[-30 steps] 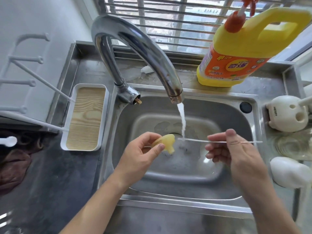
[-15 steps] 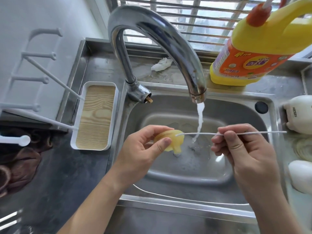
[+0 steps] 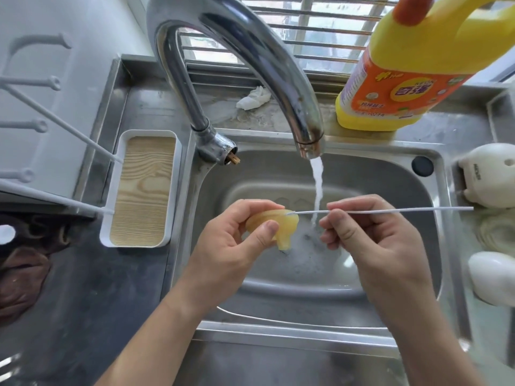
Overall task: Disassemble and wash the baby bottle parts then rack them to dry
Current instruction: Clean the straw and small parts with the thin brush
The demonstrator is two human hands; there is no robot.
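— Whereabouts of the teat (image 3: pixel 274 222)?
— Over the sink (image 3: pixel 259 174), in the left hand (image 3: pixel 231 246), just left of the water stream (image 3: pixel 316 185) from the faucet (image 3: pixel 250 51). Held clear of the basin floor.
— Gripped how?
— Pinched: thumb pressed on the near side, other fingers (image 3: pixel 250 204) curled over the top of the wide base.
— Pointing which way?
— Tip down, wide base uppermost. Long axis close to vertical, tilted a little.
— And the thin white rod (image 3: pixel 390 210)?
— Pinched between thumb and forefinger of the right hand (image 3: pixel 376 240), remaining fingers curled loosely beneath. Long axis almost level, running left to right across the basin and crossing the stream. Left end touching the teat's upper right edge; whether inside the teat, cannot tell. Right end out past the sink's right rim.
— Around the sink?
— On the steel surface (image 3: pixel 125 302): a white tray (image 3: pixel 142 188) with a wood-grain floor just left of the basin, white rack pegs (image 3: pixel 41 126) beside that, a brown cloth (image 3: pixel 22 274) at the far left. Behind the faucet, a crumpled white wad (image 3: pixel 253 97). At the back right, a yellow detergent jug (image 3: pixel 404 87). On the right, two white rounded objects (image 3: pixel 490 174); unclear what.
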